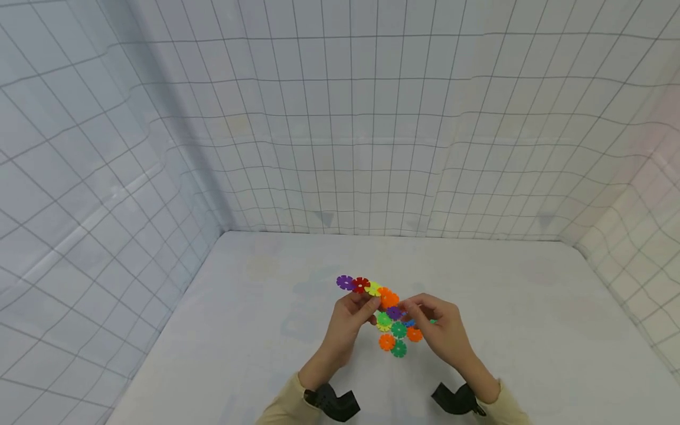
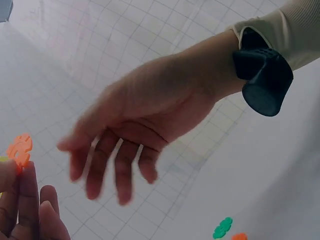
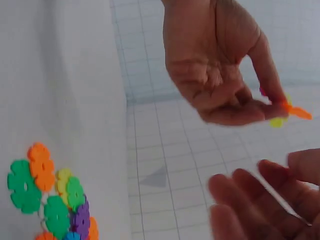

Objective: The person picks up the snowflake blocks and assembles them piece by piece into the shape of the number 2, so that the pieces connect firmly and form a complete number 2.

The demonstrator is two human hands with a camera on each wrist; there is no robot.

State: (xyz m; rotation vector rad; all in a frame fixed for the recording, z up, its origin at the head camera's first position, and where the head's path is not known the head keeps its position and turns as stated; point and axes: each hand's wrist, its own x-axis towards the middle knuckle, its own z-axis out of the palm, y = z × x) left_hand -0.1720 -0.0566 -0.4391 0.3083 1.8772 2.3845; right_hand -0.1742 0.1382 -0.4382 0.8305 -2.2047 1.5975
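Note:
My left hand (image 1: 345, 324) pinches a short chain of joined flower-shaped plastic discs between thumb and fingers, raised over the table. The chain runs from a purple disc (image 1: 342, 281) through a red disc (image 1: 357, 284) and a yellow disc (image 1: 373, 290) to orange (image 1: 390, 300) at the end nearest the right hand. My right hand (image 1: 443, 330) hovers just beside that orange end. Its fingers hang loosely bent and apart, with nothing between them in the left wrist view. Below both hands lie loose discs, among them a green disc (image 3: 25, 197) and a purple disc (image 3: 80, 222).
The loose discs form a small cluster on the white table (image 1: 255, 348), with an orange disc (image 1: 383, 344) at its near side. Gridded white sheeting (image 1: 340, 118) encloses the table at the back and both sides. Black wrist mounts (image 1: 334, 404) sit on both wrists.

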